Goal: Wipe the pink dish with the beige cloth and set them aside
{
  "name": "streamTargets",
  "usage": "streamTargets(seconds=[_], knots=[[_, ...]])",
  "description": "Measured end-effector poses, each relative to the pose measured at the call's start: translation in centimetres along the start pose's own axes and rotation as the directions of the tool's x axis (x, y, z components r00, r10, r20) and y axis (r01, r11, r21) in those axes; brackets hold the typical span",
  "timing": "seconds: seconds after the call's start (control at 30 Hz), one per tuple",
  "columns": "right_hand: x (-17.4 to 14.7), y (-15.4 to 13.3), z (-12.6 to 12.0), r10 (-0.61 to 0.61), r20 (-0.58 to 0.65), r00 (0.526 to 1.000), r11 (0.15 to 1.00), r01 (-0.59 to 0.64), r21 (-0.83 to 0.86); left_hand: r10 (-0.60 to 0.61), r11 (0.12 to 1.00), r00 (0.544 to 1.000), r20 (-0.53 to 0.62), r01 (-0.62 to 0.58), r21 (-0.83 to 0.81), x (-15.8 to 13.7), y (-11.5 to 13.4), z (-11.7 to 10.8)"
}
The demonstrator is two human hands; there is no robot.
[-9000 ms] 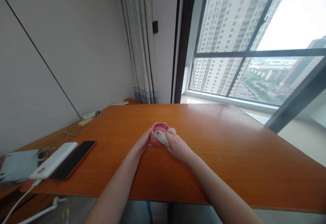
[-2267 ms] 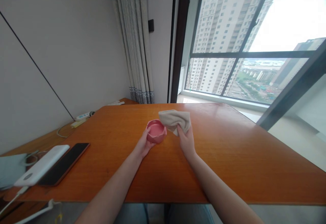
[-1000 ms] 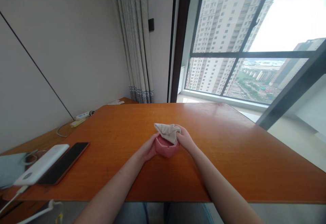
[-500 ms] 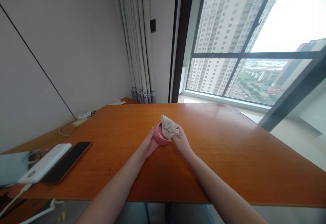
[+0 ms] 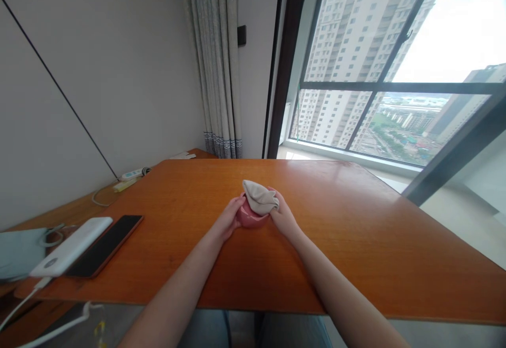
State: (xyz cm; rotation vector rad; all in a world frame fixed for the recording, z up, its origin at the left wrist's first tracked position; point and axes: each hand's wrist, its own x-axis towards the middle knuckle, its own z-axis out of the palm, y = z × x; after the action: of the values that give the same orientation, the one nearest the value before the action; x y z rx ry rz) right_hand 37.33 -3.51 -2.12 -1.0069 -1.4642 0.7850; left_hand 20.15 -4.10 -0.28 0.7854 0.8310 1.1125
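A small pink bowl (image 5: pixel 252 219) is held just over the middle of the wooden table (image 5: pixel 190 190). My left hand (image 5: pixel 229 218) grips its left side, thumb at the rim. A folded light grey cloth (image 5: pixel 259 197) lies across the bowl's opening and covers most of the inside. My right hand (image 5: pixel 283 214) is closed on the cloth's right end at the bowl's right edge. Some of its fingers are hidden behind the cloth, so I cannot tell whether they also touch the bowl.
A white power bank (image 5: pixel 73 247) with a cable and a dark phone (image 5: pixel 106 245) lie at the table's left. Beyond the left edge are a power strip (image 5: pixel 134 174) and a pale blue item (image 5: pixel 21 253). A window (image 5: pixel 395 89) stands at the back right.
The bowl has turned to sit more level, and the cloth has swung left and now lies flatter across its opening. My left hand has shifted slightly with the bowl.
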Motion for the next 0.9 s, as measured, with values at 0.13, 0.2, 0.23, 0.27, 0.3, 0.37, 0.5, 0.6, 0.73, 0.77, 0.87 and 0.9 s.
streamTargets(seconds=[0.13,0.2,0.23,0.27,0.3,0.37,0.5,0.6,0.73,0.77,0.87,0.9], knots=[[-0.3,0.1,0.8,0.077,-0.058,0.995,0.993,-0.071,0.091,0.123,0.992,0.989,-0.079,-0.124,-0.016,-0.1,-0.5,0.5],[-0.3,-0.1,0.9,0.087,-0.092,0.992,0.991,-0.077,0.109,0.148,0.989,0.988,-0.053,-0.149,-0.014,-0.4,-0.8,0.8],[-0.3,-0.3,0.7,0.080,-0.105,0.991,0.992,-0.068,0.107,0.150,0.989,0.989,-0.019,-0.150,-0.010,-0.5,-0.9,0.9],[-0.2,-0.5,0.5,0.068,-0.112,0.991,0.994,-0.057,0.094,0.137,0.991,0.990,0.024,-0.137,-0.005,-0.7,-0.9,1.0],[-0.1,-0.6,0.1,0.053,-0.114,0.992,0.996,-0.045,0.072,0.110,0.994,0.992,0.068,-0.110,0.001,-0.8,-0.9,1.1],[0.1,-1.0,-0.5,0.030,-0.082,0.996,0.999,-0.029,0.014,0.020,0.999,0.992,0.127,-0.024,0.033,-1.0,-0.6,1.0],[0.2,-1.4,-1.1,0.030,0.045,0.999,0.999,-0.029,-0.026,-0.145,0.982,0.978,0.149,0.123,0.146,-0.9,0.0,0.2],[0.2,-1.2,-0.9,0.028,0.041,0.999,1.000,-0.028,0.000,-0.143,0.982,0.981,0.132,0.125,0.139,-0.5,0.1,-0.2],[0.0,-0.3,-0.1,-0.044,0.024,0.999,0.999,0.045,-0.003,0.006,1.000,0.999,-0.032,-0.006,0.003,0.1,0.0,-0.2],[-0.1,-0.1,0.2,-0.057,0.028,0.998,0.998,0.057,-0.001,0.044,0.999,0.995,-0.089,-0.046,-0.021,0.2,-0.1,-0.2],[-0.5,0.3,1.1,-0.049,0.003,0.999,0.999,0.049,-0.011,0.102,0.993,0.977,-0.185,-0.112,-0.044,0.4,-0.6,-0.2],[-0.5,0.3,1.3,-0.038,-0.019,0.999,0.999,0.038,-0.015,0.107,0.992,0.979,-0.174,-0.116,-0.047,0.3,-0.7,-0.1]])
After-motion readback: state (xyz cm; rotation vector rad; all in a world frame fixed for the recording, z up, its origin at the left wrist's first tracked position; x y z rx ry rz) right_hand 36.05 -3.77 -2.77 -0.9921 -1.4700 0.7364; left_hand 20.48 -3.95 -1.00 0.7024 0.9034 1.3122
